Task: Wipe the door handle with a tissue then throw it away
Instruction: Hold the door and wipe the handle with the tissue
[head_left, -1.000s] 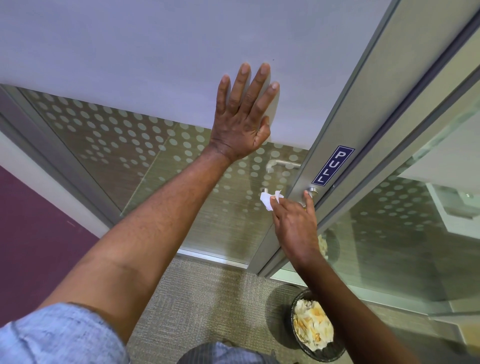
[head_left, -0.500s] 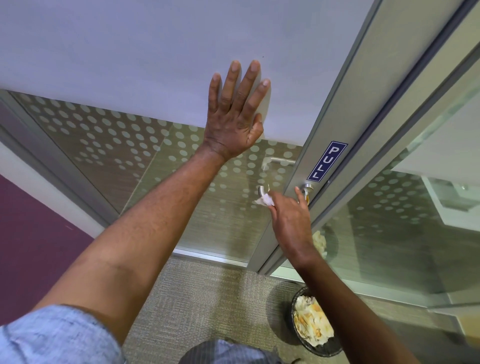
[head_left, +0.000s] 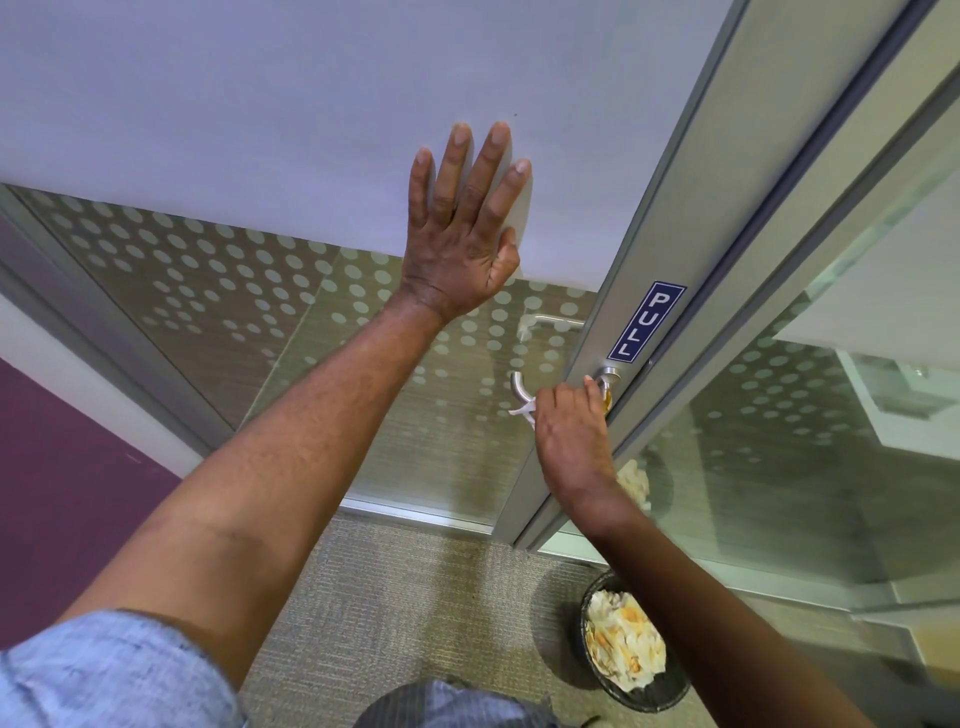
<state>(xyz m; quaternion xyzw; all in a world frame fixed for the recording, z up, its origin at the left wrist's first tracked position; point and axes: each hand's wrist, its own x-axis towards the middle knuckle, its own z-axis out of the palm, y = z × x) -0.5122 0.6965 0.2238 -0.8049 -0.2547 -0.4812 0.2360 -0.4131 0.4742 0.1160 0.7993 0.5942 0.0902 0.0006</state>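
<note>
A brushed-metal lever door handle (head_left: 518, 385) sticks out from the frame of a glass door, just below a blue PULL sign (head_left: 646, 321). My right hand (head_left: 570, 434) is wrapped over the lever's shaft with a white tissue (head_left: 522, 410) pressed against it; only a small corner of tissue shows at the hand's left. The curved free end of the lever pokes out past my fingers. My left hand (head_left: 464, 228) lies flat with fingers spread on the door's frosted white panel, above and left of the handle.
A black mesh waste bin (head_left: 668, 693) full of crumpled paper stands on the carpet at the lower right, below the handle. The door has dotted glass below the frosted band. A glass partition lies to the right, a maroon wall to the left.
My right hand has slid along the lever toward the door frame, covering more of the tissue and uncovering the lever's free end. The left hand stays pressed on the door.
</note>
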